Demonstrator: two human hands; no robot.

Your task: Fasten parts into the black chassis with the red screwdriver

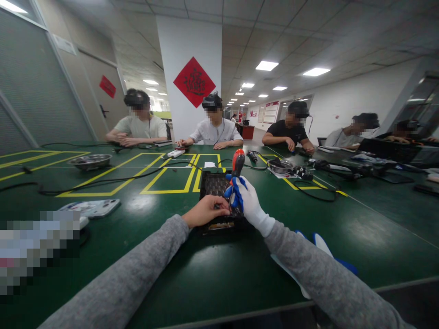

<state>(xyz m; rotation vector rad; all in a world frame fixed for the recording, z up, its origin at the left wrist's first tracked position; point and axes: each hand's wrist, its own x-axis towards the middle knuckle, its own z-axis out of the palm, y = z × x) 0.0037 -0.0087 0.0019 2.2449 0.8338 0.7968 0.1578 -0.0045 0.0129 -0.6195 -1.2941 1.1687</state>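
Observation:
A screwdriver (pixel 238 161) with a red and black handle stands nearly upright in my right hand (pixel 249 201), which wears a white and blue glove. Its lower end points down into a black, open, tray-like case (pixel 213 182) lying on the green table. My bare left hand (pixel 208 210) reaches over the near left part of the case. Its thumb and fingertips pinch together close to the screwdriver's tip; whatever they hold is too small to make out. Both hands partly cover the inside of the case.
A white and blue glove (pixel 329 251) lies by my right forearm. Metal bowls stand at the left (pixel 91 161) and right (pixel 279 165). A black cable (pixel 137 172) crosses the table, marked with yellow tape. Several people sit along the far side.

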